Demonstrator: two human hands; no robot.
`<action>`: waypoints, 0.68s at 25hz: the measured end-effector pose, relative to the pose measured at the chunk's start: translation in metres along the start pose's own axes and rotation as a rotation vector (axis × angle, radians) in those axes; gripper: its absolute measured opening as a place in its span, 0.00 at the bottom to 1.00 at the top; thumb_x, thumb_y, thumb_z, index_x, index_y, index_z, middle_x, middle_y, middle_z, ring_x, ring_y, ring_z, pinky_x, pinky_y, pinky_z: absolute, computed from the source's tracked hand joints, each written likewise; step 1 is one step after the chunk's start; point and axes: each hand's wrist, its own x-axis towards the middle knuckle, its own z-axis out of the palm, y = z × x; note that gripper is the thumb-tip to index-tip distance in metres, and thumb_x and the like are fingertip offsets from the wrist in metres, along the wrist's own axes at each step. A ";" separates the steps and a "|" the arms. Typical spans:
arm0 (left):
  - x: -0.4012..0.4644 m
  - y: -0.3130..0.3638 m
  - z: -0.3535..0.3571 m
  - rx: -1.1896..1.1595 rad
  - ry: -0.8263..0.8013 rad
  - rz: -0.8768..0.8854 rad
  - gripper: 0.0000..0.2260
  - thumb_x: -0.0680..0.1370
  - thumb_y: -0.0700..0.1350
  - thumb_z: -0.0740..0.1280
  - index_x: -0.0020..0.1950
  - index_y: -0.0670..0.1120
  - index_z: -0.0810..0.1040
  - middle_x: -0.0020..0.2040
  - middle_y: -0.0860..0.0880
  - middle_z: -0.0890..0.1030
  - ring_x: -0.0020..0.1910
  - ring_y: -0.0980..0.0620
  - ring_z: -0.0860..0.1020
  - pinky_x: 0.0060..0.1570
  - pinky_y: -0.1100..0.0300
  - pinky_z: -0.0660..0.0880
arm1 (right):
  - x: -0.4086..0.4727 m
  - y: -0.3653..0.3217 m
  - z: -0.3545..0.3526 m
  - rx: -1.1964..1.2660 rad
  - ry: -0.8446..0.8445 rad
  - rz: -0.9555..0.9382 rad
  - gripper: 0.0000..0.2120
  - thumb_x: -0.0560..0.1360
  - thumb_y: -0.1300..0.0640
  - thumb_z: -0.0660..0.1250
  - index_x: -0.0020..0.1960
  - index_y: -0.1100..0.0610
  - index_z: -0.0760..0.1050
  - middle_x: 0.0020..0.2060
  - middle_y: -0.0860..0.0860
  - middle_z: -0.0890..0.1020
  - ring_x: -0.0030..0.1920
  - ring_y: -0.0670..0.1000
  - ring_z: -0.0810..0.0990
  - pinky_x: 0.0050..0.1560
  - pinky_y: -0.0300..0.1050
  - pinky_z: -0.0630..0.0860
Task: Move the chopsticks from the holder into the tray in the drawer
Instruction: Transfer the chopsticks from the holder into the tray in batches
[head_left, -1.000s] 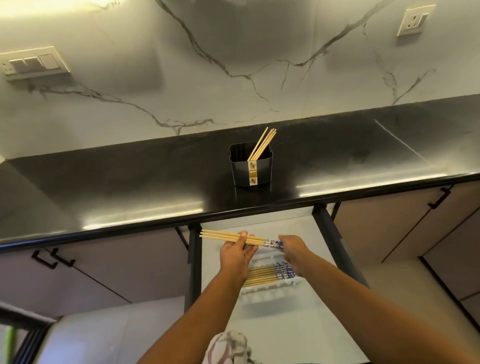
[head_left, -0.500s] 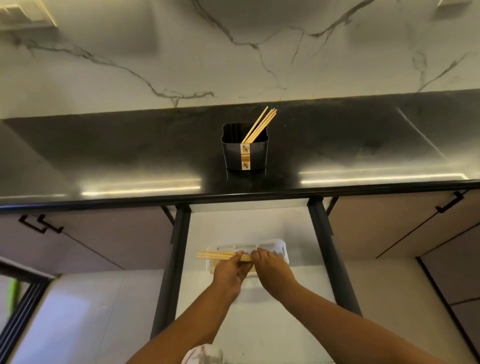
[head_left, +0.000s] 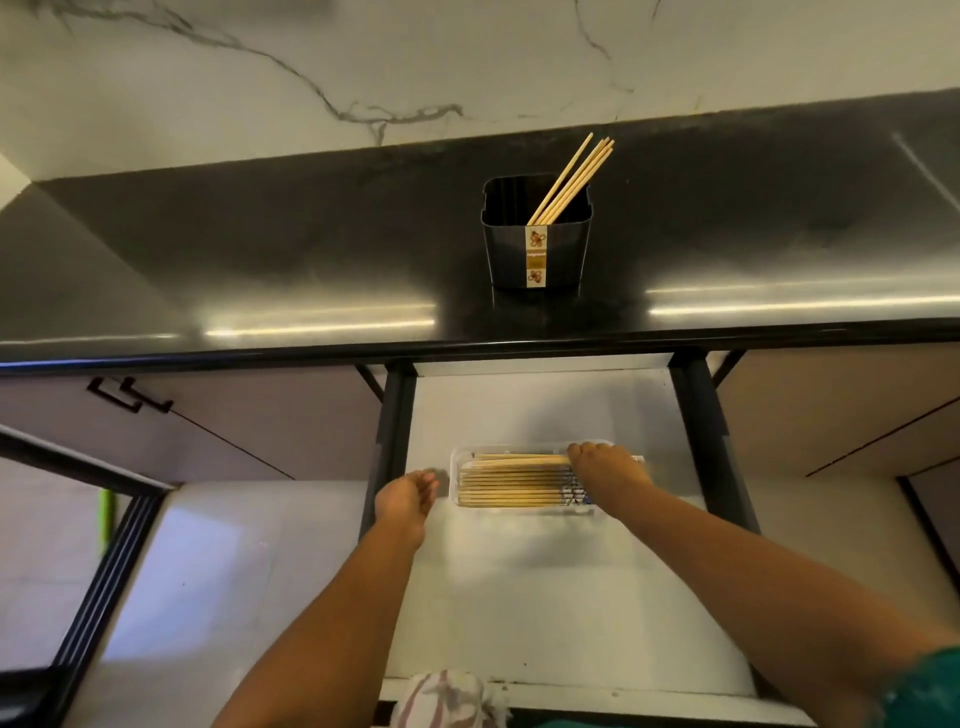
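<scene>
A black holder (head_left: 536, 254) stands on the dark counter with several wooden chopsticks (head_left: 574, 179) leaning to its right. In the open white drawer (head_left: 545, 587) lies a clear tray (head_left: 455, 467) filled with a row of chopsticks (head_left: 511, 486). My right hand (head_left: 605, 465) rests over the tray's right end, fingers on the topmost chopsticks at the far edge. My left hand (head_left: 408, 496) hovers just left of the tray, fingers loosely curled, holding nothing.
Black drawer rails (head_left: 698, 441) run along both sides of the drawer. Closed cabinet fronts with black handles (head_left: 127, 395) flank it. A striped cloth (head_left: 447, 699) shows at the bottom edge. The marble wall rises behind the counter (head_left: 260, 260).
Both hands lowered a bundle of chopsticks from counter height into the tray. The left hand has let go and drawn away to the left; the right hand stays on the chopsticks.
</scene>
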 end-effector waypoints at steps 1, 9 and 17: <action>0.006 -0.004 0.001 0.124 0.039 0.027 0.05 0.77 0.41 0.67 0.48 0.41 0.80 0.42 0.44 0.84 0.44 0.48 0.80 0.38 0.58 0.79 | 0.007 -0.003 -0.002 0.012 -0.052 0.004 0.18 0.75 0.63 0.63 0.65 0.57 0.68 0.58 0.54 0.79 0.57 0.56 0.80 0.56 0.49 0.74; 0.047 -0.030 0.018 0.839 -0.175 0.238 0.18 0.79 0.44 0.65 0.68 0.48 0.69 0.65 0.47 0.75 0.59 0.46 0.76 0.56 0.53 0.75 | 0.042 -0.027 0.019 0.040 -0.058 -0.001 0.17 0.76 0.61 0.65 0.64 0.57 0.69 0.59 0.54 0.79 0.59 0.57 0.79 0.54 0.51 0.76; 0.047 -0.034 0.020 0.926 -0.202 0.347 0.09 0.79 0.46 0.65 0.57 0.54 0.70 0.60 0.47 0.78 0.48 0.52 0.78 0.49 0.58 0.78 | 0.043 -0.029 0.039 0.018 0.010 0.050 0.15 0.75 0.64 0.64 0.61 0.60 0.72 0.54 0.57 0.80 0.54 0.58 0.80 0.54 0.53 0.76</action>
